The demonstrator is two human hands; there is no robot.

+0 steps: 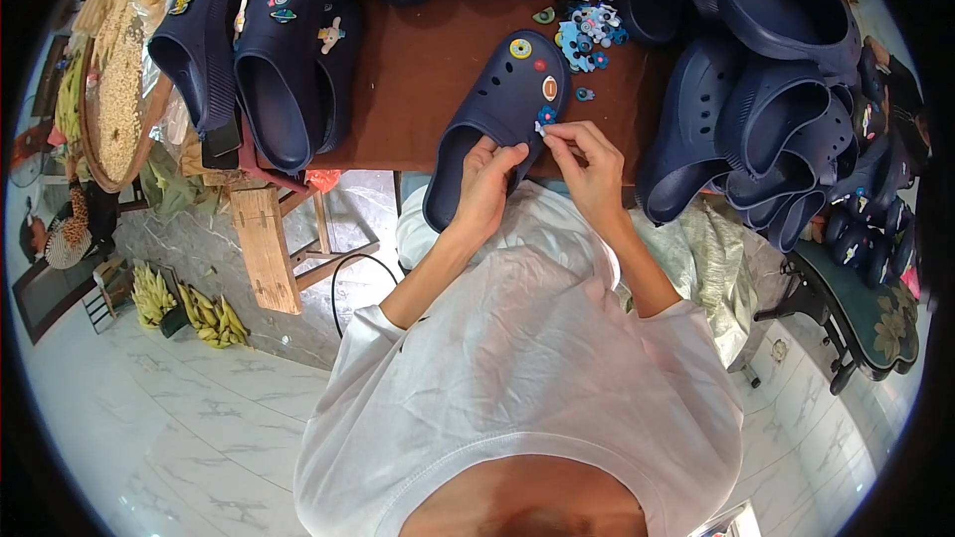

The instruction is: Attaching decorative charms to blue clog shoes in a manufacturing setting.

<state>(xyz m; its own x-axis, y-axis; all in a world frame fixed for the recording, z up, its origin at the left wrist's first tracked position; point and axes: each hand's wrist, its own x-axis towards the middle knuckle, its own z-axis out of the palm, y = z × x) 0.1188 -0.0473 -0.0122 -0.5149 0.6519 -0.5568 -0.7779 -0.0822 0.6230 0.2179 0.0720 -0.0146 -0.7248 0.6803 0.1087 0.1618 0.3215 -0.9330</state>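
A navy clog (502,89) lies tilted at the table's near edge, its toe pointing away from me. My left hand (482,184) grips it at the opening, the thumb over the side rim and fingers inside. With thumb and forefinger, my right hand (587,164) pinches a small pale shoe charm (540,127) against the clog's right side. On the upper sit a yellow ring-shaped charm (520,49), a red one (540,66), a brown oval ball charm (549,89) and a blue flower charm (546,113). Beyond the toe lies a pile of loose charms (592,28).
Decorated navy clogs (279,60) stand on the left, and plain clogs (786,89) are heaped on the right. More line the far edge of the brown table (398,89). A wooden stool (267,249) stands below left; a dark green chair (865,308) is at right.
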